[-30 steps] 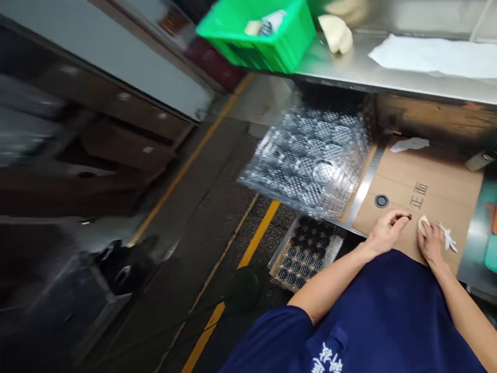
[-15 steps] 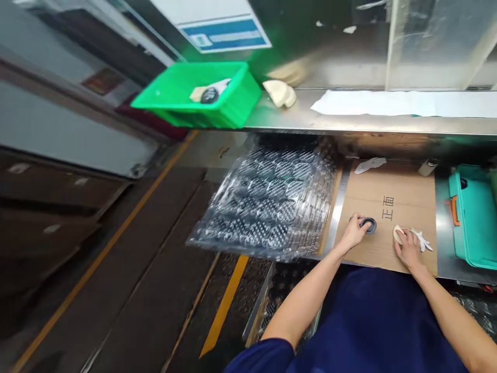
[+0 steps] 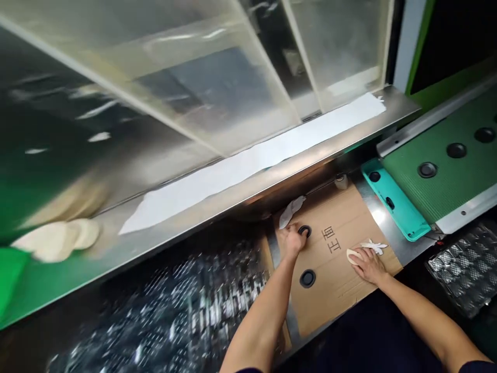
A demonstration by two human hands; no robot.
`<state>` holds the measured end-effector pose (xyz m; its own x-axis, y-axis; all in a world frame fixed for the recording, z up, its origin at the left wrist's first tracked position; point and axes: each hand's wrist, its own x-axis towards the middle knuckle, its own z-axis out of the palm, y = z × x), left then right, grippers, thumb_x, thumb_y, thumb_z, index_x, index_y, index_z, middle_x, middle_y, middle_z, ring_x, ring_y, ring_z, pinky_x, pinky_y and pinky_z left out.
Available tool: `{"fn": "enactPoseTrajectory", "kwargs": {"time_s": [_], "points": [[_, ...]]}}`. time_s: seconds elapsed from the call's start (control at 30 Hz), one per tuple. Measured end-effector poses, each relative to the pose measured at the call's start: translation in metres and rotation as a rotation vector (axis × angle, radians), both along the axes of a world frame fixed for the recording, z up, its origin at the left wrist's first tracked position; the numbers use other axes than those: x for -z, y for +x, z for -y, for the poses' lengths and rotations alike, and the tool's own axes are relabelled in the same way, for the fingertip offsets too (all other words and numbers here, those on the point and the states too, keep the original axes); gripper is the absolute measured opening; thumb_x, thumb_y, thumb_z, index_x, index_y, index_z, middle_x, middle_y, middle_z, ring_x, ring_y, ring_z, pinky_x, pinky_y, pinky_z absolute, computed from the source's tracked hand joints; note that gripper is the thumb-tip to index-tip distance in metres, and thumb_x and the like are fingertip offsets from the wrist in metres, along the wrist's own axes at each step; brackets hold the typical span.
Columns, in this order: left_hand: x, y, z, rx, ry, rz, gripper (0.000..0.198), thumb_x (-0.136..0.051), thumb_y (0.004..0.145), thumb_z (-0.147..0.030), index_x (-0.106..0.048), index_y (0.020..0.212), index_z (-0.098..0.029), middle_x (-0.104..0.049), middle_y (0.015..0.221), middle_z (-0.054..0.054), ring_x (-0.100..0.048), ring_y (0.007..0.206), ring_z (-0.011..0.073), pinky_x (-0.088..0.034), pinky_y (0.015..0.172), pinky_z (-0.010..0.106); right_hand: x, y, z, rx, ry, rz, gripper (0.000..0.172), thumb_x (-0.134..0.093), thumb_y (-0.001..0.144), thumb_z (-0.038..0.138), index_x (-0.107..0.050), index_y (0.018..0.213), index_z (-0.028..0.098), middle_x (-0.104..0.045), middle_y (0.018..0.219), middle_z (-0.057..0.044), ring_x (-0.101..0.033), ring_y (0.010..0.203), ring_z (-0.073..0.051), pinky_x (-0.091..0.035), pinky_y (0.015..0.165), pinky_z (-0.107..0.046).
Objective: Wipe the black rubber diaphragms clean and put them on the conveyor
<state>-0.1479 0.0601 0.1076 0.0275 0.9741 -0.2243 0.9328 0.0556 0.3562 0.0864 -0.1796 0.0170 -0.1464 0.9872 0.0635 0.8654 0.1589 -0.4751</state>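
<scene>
Left hand (image 3: 293,241) has moved farther up the flat brown cardboard sheet (image 3: 341,290), gripping a round black ring-shaped part (image 3: 308,229); second round black part (image 3: 307,278) lies loose nearer the worker, suggesting one-at-a-time handling. Right hand (image 3: 369,267) grips cream rounded pad (image 3: 352,256).

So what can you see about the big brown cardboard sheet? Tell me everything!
The brown cardboard sheet looks four-sided and lies flat on the grey metal table. It has faint creases and two dark printed characters. One black ring rests on it; the left hand touches another black ring nearer its far-left corner, where a crumpled white cloth lies. A pale bottle is at its far end. The right hand holds a cream-coloured pad near its right edge.
</scene>
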Motion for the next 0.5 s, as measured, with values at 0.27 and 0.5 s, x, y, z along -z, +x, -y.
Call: {"fn": "enactPoseTrajectory", "kwargs": {"time_s": [0.27,0.5], "points": [[-0.06,0.186,0.01,0.626,0.25,0.299,0.038,-0.05,0.1,-0.041,-0.063,0.128,-0.018,-0.063,0.135,0.016,-0.052,0.13,0.0311,-0.034,0.117,0.044,0.003,-0.012,0.0,0.005,0.007,-0.059,0.042,-0.058,0.099,0.036,-0.055,0.141,0.03,-0.055,0.145,-0.007,-0.049,0.121,-0.029,-0.041,0.1,-0.047],[-0.127,0.403,0.011,0.899,0.364,0.443,0.062,-0.073,0.088,-0.048,-0.057,0.139,-0.017,-0.036,0.163,0.021,-0.021,0.154,0.0465,-0.02,0.12,0.069,0.009,-0.014,0.0,0.05,0.033,-0.128,0.034,-0.065,0.095,0.032,-0.061,0.128,0.031,-0.058,0.139,-0.003,-0.05,0.119,-0.027,-0.044,0.097,-0.044]]}}
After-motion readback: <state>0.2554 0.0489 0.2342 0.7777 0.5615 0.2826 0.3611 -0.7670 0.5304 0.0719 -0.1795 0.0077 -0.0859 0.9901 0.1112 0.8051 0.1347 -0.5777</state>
